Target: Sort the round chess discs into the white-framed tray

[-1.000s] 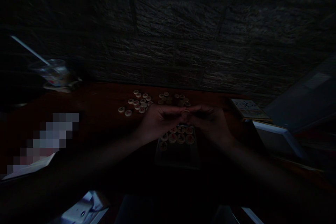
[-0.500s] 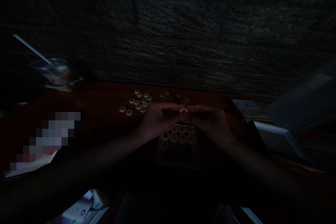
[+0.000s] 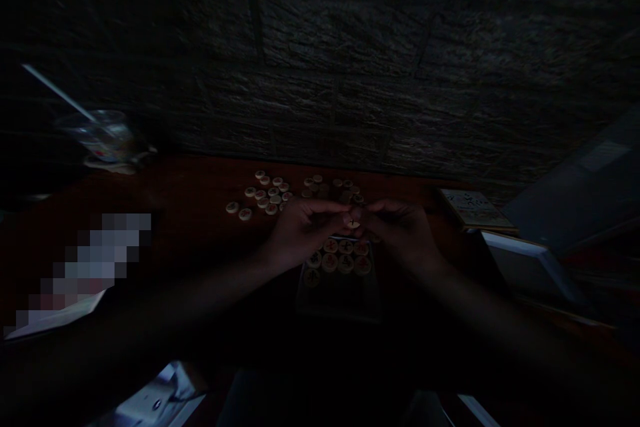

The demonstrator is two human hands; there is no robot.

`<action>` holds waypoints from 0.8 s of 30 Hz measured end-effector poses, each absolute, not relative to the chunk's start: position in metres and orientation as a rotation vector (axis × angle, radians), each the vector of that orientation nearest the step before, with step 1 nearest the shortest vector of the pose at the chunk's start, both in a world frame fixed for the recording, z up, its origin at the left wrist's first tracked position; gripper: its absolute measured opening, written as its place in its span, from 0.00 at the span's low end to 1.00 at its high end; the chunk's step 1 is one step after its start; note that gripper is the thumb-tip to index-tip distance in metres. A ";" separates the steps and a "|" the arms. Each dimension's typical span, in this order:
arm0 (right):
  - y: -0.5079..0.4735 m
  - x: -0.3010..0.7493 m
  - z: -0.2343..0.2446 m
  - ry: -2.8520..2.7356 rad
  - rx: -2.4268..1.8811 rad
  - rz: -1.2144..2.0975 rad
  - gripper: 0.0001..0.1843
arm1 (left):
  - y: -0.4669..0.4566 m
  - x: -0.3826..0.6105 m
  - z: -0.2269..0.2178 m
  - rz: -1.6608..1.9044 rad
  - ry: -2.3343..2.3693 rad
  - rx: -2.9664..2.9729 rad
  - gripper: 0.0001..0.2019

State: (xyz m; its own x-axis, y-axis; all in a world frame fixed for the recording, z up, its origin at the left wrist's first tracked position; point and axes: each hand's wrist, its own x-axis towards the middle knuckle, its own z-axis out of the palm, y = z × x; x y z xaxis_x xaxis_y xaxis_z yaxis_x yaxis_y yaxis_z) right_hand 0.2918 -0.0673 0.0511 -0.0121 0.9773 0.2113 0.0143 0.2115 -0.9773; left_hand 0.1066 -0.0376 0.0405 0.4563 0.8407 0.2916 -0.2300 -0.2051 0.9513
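Observation:
Between the fingertips of my left hand [image 3: 305, 230] and my right hand [image 3: 403, 230] is a round xiangqi piece [image 3: 353, 222] with a dark mark on its pale face. Both hands are closed in a pinch on it, thumbs over part of its face. Just below them lies a shallow dark box [image 3: 340, 300]. Rows of xiangqi pieces [image 3: 345, 263] with red or black characters fill its far part, and a single one [image 3: 312, 277] sits in the row nearer me. My hands hide the box's far edge in part.
Several loose pieces [image 3: 260, 194] lie behind and left of my hands. A plastic cup [image 3: 107, 137] with a straw stands far left. At right are a patterned box [image 3: 473, 207] and an open, pale-rimmed tray or lid [image 3: 520, 243]. A stone wall [image 3: 320, 93] rises behind the table.
The held piece has tilted and moved slightly down and toward me. My thumbs now cover more of its face. The pieces in the box look the same.

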 end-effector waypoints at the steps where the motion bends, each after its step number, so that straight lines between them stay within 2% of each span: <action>1: -0.068 0.291 0.052 -1.308 -1.062 1.059 0.15 | -0.038 0.106 0.040 1.075 0.573 1.490 0.08; 5: -0.068 0.291 0.052 -1.293 -1.078 1.085 0.16 | -0.037 0.106 0.036 1.093 0.556 1.590 0.13; 24: -0.067 0.291 0.050 -1.290 -1.043 1.190 0.13 | -0.033 0.102 0.034 1.232 0.642 1.835 0.15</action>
